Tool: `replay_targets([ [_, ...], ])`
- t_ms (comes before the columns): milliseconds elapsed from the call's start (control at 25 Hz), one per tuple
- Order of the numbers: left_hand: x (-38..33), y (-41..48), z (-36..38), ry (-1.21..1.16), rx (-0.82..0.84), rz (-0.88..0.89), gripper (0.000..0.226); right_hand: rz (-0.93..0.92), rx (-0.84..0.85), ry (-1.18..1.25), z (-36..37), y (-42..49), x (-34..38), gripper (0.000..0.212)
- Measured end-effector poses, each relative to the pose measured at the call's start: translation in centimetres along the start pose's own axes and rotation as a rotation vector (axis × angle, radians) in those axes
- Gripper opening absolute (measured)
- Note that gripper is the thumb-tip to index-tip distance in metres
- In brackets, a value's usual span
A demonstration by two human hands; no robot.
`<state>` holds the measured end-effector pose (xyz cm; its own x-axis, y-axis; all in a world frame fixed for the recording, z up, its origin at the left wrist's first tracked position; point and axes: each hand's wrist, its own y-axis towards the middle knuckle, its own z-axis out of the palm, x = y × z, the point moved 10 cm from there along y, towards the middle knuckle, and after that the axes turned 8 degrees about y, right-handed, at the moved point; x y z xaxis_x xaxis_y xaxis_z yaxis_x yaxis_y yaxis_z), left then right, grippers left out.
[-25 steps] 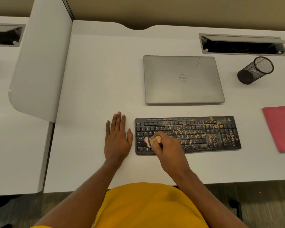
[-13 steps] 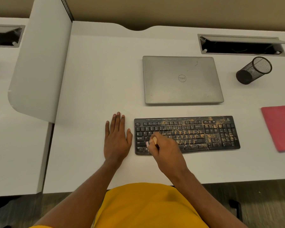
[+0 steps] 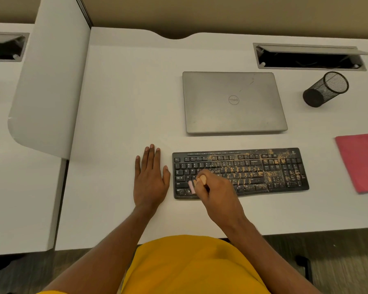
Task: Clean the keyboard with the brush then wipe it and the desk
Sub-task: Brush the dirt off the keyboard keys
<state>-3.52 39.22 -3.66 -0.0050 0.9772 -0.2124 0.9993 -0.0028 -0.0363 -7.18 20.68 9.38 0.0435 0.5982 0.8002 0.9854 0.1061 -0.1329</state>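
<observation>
Behind the black keyboard [image 3: 253, 172] a closed grey Dell laptop [image 3: 234, 102] lies flat, apart from it with a strip of bare top between them. Farther right and back, a black mesh pen cup [image 3: 325, 90] appears to lie tipped on its side, its open mouth toward the right, just in front of a cable cutout [image 3: 308, 59] whose grey flap is raised. A pink cloth [image 3: 359, 162] lies flat near the right edge of the view, to the right of the keyboard and not touching it; part of it is cut off by the frame.

The right hand [image 3: 219, 194] is curled round a small brush [image 3: 202, 179] with a pale wooden handle, its pink bristles down on the lower left keys; hand and wrist cover some keys in the left-centre part of the board. Tan crumbs and dust speckle the keys, thickest over the middle and right end, while the far left keys look mostly dark. The left hand [image 3: 150, 179] lies flat, palm down with fingers straight and close together, on the bare top just left of the keyboard, its thumb near the keyboard's edge; whether it touches cannot be told.

All of this sits on a white desk [image 3: 125, 102] with a shallow notch in its back edge. A white divider panel [image 3: 49, 81] stands along its left side, with a neighbouring desk [image 3: 13, 177] beyond. A beige wall runs behind, grey wood-look floor shows below, and a yellow shirt [image 3: 189, 266] fills the lower centre
</observation>
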Motion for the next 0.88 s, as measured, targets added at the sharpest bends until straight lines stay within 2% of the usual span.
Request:
replay_targets([
  [200, 0.0, 0.0, 0.0, 0.008, -0.01, 0.003, 0.065, 0.013, -0.162, 0.045, -2.3, -0.6, -0.8, 0.013],
  [440, 0.0, 0.0, -0.1, 0.004, -0.017, 0.006, 0.065, 0.037, -0.045, 0.026, -0.2, -0.6, -1.2, 0.013],
  [640, 0.0, 0.0, -0.1, 0.011, -0.015, 0.003, 0.066, 0.006, -0.12, 0.043, -1.4, -0.4, -0.6, 0.014],
  [880, -0.1, 0.0, -0.1, 0.007, -0.014, 0.003, 0.066, 0.013, -0.062, 0.018, -0.6, -0.7, -0.9, 0.015],
])
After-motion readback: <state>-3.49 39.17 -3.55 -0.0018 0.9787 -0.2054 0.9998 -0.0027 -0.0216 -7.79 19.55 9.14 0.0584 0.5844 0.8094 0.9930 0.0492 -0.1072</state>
